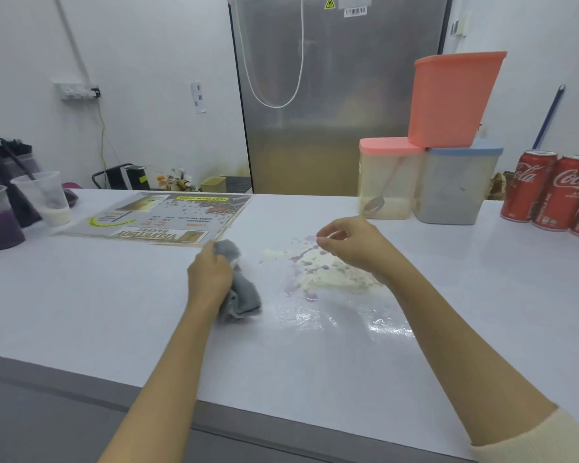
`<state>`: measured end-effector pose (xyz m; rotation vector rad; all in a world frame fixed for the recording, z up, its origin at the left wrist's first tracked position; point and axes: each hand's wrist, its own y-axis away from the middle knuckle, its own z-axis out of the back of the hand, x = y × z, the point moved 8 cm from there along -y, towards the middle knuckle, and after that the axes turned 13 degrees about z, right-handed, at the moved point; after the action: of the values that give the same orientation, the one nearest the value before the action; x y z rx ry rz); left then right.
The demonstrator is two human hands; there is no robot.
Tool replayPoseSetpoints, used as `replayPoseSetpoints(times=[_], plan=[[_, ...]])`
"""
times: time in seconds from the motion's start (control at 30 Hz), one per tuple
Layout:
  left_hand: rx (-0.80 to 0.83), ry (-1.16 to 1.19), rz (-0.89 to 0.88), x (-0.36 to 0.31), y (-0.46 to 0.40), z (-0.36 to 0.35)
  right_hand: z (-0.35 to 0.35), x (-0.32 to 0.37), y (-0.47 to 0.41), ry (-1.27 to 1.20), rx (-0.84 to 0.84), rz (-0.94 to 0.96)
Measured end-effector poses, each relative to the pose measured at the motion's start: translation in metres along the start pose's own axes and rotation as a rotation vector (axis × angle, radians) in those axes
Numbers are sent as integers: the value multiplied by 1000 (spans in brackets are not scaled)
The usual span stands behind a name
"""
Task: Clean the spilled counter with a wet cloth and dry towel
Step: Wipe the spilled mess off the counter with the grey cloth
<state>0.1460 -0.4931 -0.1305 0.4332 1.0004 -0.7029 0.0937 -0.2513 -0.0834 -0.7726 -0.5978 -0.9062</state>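
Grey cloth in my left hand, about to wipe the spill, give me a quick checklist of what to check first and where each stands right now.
1. Cloth held firmly: ok. The left hand grips the grey cloth, bunched up.
2. Cloth wet: cannot tell from the picture.
3. Spill located: ok. The spill, creamy with purple streaks, lies right of the cloth, with a wet sheen nearer the counter edge.
4. Right hand out of the way: not ok. The right hand hovers over the spill, holding nothing.
5. Menu sheet safe: ok, it lies apart from the spill.
6. Dry towel ready: not ok, none is in view.
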Motion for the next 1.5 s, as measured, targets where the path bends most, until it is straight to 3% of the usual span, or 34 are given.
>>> replayPoseSetpoints(times=[0.17, 0.33, 0.43, 0.57, 0.7, 0.83, 0.93, 1.13, 1.33, 1.5], plan=[[30, -241, -63, 8, -29, -30, -16, -15, -8, 78, -4, -26], [253, -382, -257, -30, -23, -96, -22, -30, -8, 199, 8, -69], [342, -282, -338, -42, -3, -112, -20, -33, -7, 231, 0, -74], [484, 52, -192, -34, 6, -99, -23, -27, -5, 218, -12, -33], [354, 169, -68, -24, -21, -52, -21, -27, -3, 180, -33, -20], [117, -163, -95, -4, -41, -21, -22, -30, -4, 166, -42, -25], [147, -265, -174, -9, -37, -45, -21, -33, -4, 168, -54, -41], [431, -212, -383, -35, 13, -102, -21, -32, -3, 170, -92, -54], [41, -174, -204, -35, -16, -78, -3, -33, 5, 126, -161, -79], [170, -235, -317, -42, 5, -98, -6, -32, 5, 138, -139, -78]])
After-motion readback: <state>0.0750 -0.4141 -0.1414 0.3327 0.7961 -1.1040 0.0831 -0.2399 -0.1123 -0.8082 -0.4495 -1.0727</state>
